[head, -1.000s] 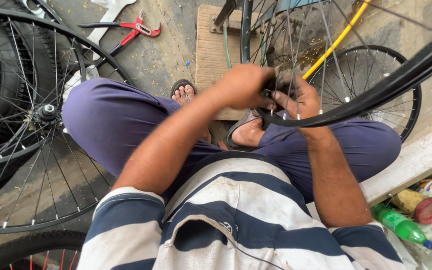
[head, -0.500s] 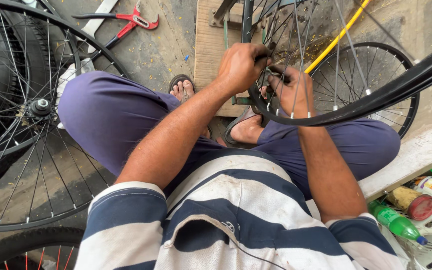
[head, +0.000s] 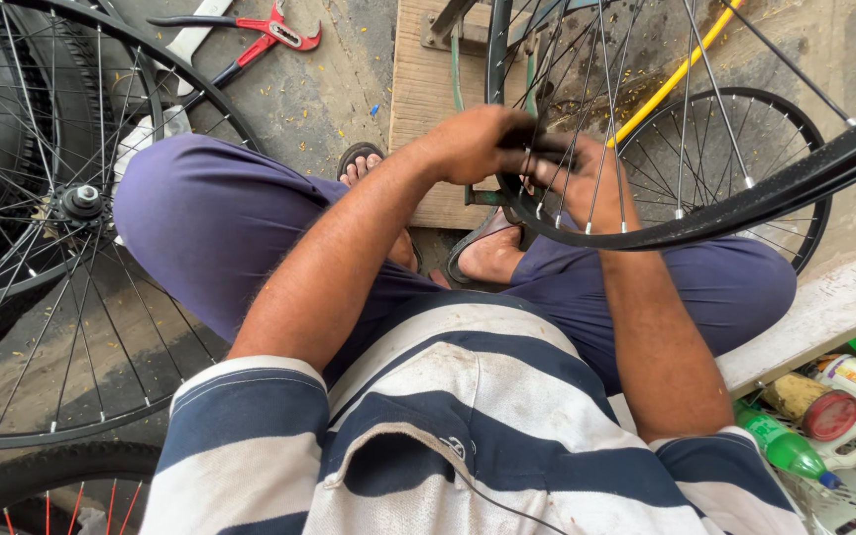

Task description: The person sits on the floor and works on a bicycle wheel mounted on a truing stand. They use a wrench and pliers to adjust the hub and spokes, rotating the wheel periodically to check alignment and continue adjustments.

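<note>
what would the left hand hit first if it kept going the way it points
The left hand points right, across the wheel rim. It would meet the right hand first, which already sits against it among the spokes. Depth is unclear, so a spoke could come first.

Both hands (head: 532,159) on wheel rim (head: 646,236)

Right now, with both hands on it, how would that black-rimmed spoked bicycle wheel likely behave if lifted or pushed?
The black-rimmed spoked bicycle wheel is probably stiff: its thin metal spokes look taut. It is likely light for its size, being mostly open. Round, it would tend to roll or topple once the left hand and right hand release.
</note>
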The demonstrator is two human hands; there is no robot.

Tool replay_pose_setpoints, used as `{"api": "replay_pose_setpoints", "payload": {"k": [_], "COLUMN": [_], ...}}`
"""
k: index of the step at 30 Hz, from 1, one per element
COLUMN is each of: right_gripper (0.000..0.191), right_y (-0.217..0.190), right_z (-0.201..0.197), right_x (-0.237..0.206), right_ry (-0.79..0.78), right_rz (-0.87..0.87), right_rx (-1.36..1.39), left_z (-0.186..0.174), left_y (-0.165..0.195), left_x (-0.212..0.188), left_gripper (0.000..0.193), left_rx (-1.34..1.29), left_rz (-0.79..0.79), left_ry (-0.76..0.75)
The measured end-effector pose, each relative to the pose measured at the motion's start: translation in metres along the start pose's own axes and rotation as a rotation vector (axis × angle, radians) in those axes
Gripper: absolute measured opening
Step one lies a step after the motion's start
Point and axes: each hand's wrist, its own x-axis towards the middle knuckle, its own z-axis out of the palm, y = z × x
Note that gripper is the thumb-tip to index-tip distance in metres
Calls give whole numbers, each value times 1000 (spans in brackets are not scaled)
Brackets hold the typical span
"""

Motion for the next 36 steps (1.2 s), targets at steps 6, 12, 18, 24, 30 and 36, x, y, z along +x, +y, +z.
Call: {"api": "replay_pose_setpoints", "payload": {"k": [6, 12, 18, 24, 30, 36], "right_gripper": [20, 28, 29, 30, 30, 32], "right_y": [0, -9, -4, -2, -11, -4], "right_z": [7, 38, 15, -6, -6, 5], "right_x": [-44, -62, -21, 6, -3, 0], "right_ry": [55, 232, 294, -257, -179, 157], "right_rz": [3, -482, -239, -88, 48, 20], "right_rx": [-152, -703, -537, 247, 308, 31], "left_z": [13, 37, 31, -19, 6, 8], "left_y": [6, 10, 16, 10, 15, 12], "left_x": [-1, -5, -3, 5, 9, 5], "left_gripper": [49, 46, 44, 27, 28, 22], "left_rx": [231, 293, 280, 42, 34, 68], "left_rz": [-195, -200, -246, -176, -166, -86], "left_ry": [9, 278, 214, 148, 285, 256]}}
